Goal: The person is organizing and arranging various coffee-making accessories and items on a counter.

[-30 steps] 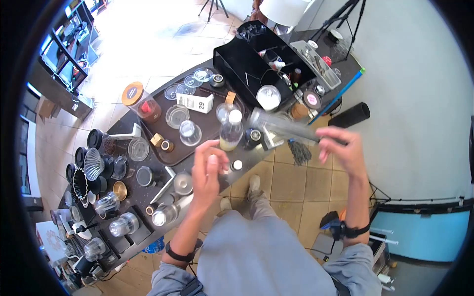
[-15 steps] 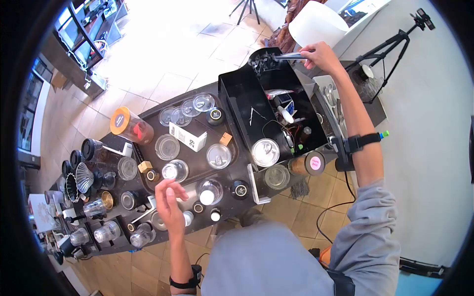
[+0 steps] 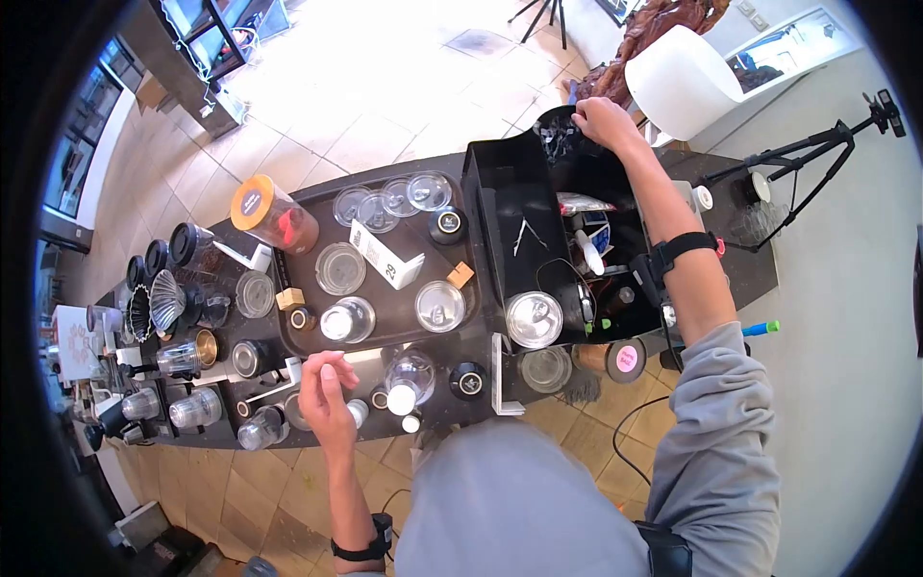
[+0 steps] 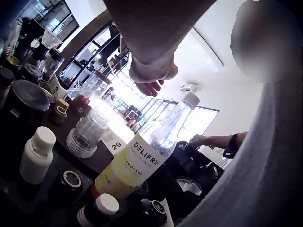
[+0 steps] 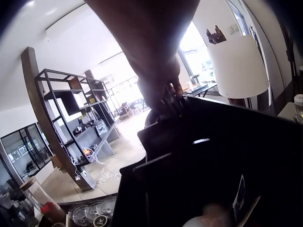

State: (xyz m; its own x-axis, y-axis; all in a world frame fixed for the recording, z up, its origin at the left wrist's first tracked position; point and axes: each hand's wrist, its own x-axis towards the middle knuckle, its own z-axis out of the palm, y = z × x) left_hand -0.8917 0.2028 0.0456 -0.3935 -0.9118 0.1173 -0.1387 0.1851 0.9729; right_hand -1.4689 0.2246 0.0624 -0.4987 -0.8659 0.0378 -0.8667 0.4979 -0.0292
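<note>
My left hand (image 3: 329,399) hovers above the table's near edge with fingers loosely bent and nothing in them, beside a clear bottle (image 3: 411,375) with a white cap. In the left wrist view that bottle (image 4: 135,165) has a yellow lemonade label, and the left hand (image 4: 151,75) shows behind it. At the black organizer's far end, my right hand (image 3: 608,123) reaches down to a compartment of small glinting pieces (image 3: 558,139). In the right wrist view the hand (image 5: 158,85) has dark, shiny shapes at its fingers; whether it holds them is unclear.
The black organizer (image 3: 519,207) has raised walls. Left of it, a brown tray (image 3: 375,341) bears clear lids, jars and a white card (image 3: 385,258). Jars and cups crowd the table's left end. A white lampshade (image 3: 683,82) and a tripod (image 3: 817,154) stand beyond the right arm.
My right hand has moved from the near side to the organizer's far end; the long, shiny thing it gripped no longer shows clearly. My left hand has shifted left, and the head view has turned.
</note>
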